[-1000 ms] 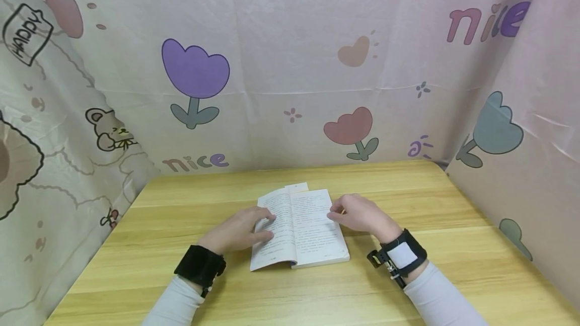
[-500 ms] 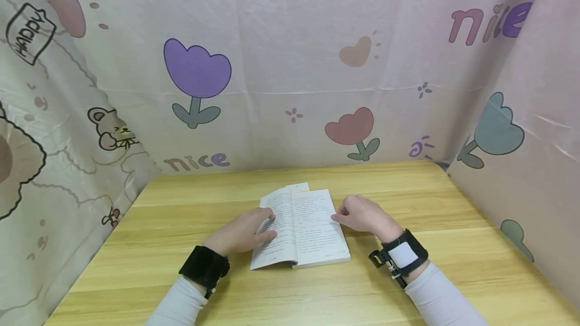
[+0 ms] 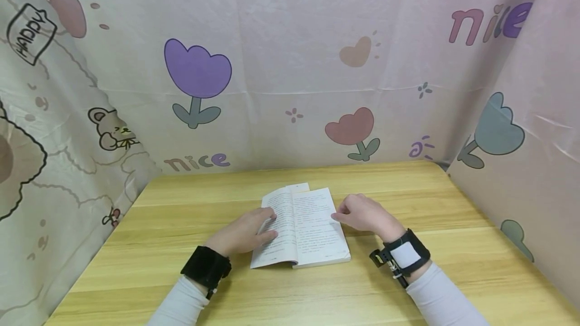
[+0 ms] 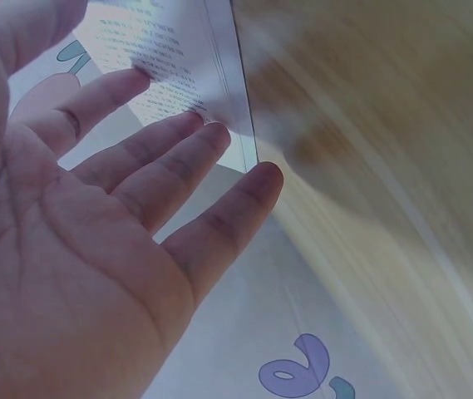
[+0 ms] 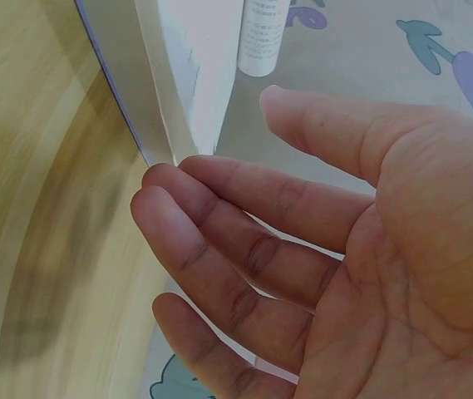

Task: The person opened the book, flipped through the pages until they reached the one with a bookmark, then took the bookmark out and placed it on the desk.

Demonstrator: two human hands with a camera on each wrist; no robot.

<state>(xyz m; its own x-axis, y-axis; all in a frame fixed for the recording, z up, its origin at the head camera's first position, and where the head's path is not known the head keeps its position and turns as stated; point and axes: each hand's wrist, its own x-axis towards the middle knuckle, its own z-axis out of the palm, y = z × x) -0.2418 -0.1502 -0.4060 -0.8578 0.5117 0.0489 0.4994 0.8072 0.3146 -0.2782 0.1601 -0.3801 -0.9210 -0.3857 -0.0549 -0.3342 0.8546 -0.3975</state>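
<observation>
An open paperback book (image 3: pixel 319 233) lies on the table, printed pages up, its left page curving up a little at the near edge. My left hand (image 3: pixel 242 230) rests at the left page, thumb and index finger over the print. In the left wrist view that hand's fingers (image 4: pixel 178 174) are loosely extended, fingertips right at the page. My right hand (image 3: pixel 364 214) is beside the right edge, its thumb overlapping the page margin. Seen from the right wrist, its relaxed fingers (image 5: pixel 244 249) reach the corner of the book's page block (image 5: pixel 190 66), thumb held apart.
A pale paper piece (image 3: pixel 297 187) sticks out past the book's far edge. The wooden table (image 3: pixel 190 200) ends at a patterned cloth (image 3: pixel 272 64) at the back, with more cloth at both sides. Black bands (image 3: pixel 206 268) circle both wrists.
My left hand has shifted slightly to the right over the left page. The fingers of my right hand have drawn back a little from the right page's edge. The book stays open.
</observation>
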